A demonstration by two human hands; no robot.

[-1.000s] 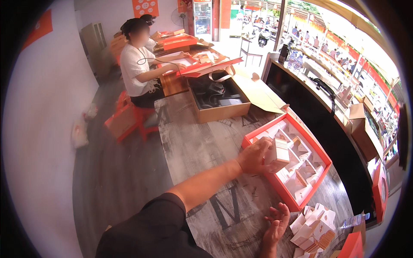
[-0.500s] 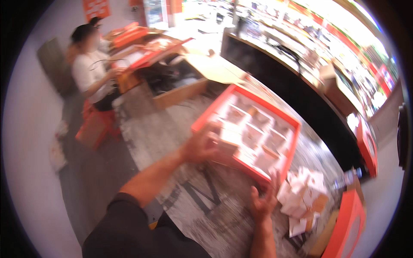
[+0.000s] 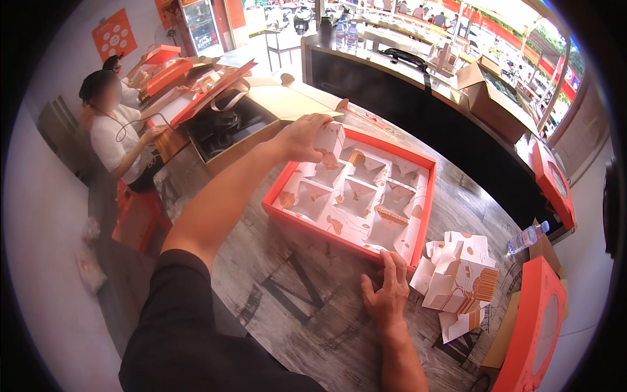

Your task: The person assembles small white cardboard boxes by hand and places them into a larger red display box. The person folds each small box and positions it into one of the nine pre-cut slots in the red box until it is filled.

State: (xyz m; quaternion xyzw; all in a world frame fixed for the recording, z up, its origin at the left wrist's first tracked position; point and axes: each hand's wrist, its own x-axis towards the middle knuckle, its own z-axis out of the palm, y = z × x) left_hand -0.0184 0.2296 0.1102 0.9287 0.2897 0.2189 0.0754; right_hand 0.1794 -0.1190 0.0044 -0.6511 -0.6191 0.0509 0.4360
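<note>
The left hand grips a small white carton with brown print over the far left corner of a shallow red box, whose white insert forms open compartments. The right hand touches the near rim with its fingertips. Right of the box, a pile of folded printed cartons lies on the grey wood-grain table, near a clear water bottle and a red windowed lid. Farther left, a co-worker in white sits beyond an open cardboard box.
</note>
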